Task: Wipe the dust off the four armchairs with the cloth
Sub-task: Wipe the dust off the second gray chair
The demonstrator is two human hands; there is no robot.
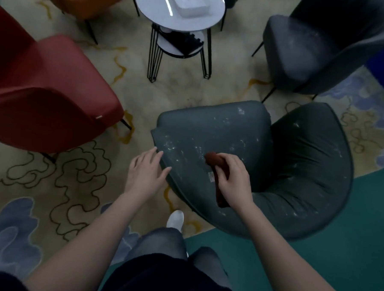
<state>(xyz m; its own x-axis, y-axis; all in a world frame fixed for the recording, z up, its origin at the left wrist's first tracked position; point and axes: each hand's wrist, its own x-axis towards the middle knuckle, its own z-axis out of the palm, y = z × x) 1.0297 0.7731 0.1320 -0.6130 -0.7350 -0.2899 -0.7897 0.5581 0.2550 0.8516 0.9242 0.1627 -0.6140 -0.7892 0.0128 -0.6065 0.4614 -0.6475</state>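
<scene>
wiping looks just begun on the green armchair [220, 133]: right hand [233, 181] grips the cloth [214, 161] on its dusty seat, left hand [146, 172] rests flat-fingered at its edge; next, sweep toward the backrest.

— Where does the camera sit?
— On the person's head, facing forward and tipped steeply down.
— How near is it?
— Close. The green armchair [220, 133] spreads from the centre out toward 4 o'clock. The wide lens also catches the table [149, 9] at 12, the red armchair [56, 89] at 9 and the grey armchair [302, 51] between 1 and 2.
— Other views?
— This head view stands alone.
</scene>
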